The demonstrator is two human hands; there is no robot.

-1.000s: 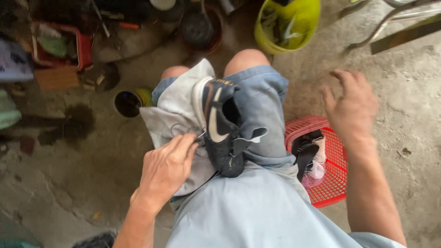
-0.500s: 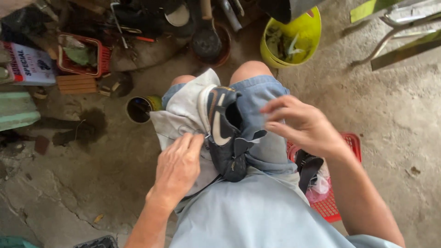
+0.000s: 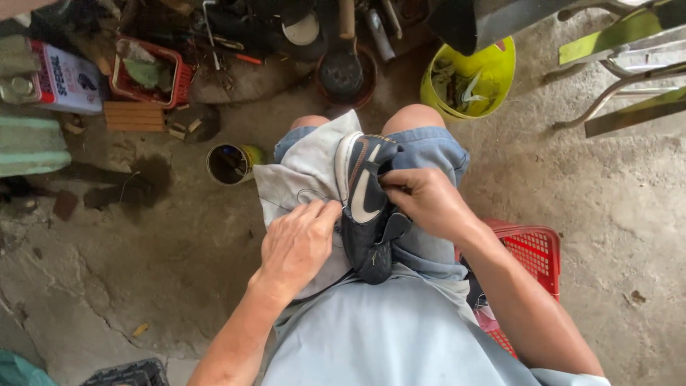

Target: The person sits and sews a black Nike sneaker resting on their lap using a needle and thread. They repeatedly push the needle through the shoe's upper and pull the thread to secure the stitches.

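A dark shoe (image 3: 366,214) with a white stripe lies on the person's lap at the centre of the view, toe pointing to 12 o'clock, resting on a grey cloth (image 3: 304,175) spread over the left thigh. The right hand (image 3: 427,202) comes in from 4 o'clock and its grip is closed on the shoe's upper edge, fingers curled into the opening. The left hand (image 3: 299,245) comes from 7 o'clock and lies flat on the cloth, fingertips touching the shoe's sole side; its grip is loose, fingers nearly straight, holding nothing.

On the concrete floor (image 3: 179,271) around the knees: an open tin can (image 3: 229,164) at 10 o'clock just beside the cloth, a yellow bucket (image 3: 493,75) with scraps at 1 o'clock, a round dark pan (image 3: 341,73) at 12 o'clock, and a small red basket (image 3: 150,75) with a green rag at 11 o'clock. A larger red basket (image 3: 532,254) sits at 4 o'clock, partly hidden behind the right forearm. A stack of small wooden slats (image 3: 134,116) lies near the small basket. Metal chair legs (image 3: 622,82) reach in at 2 o'clock.
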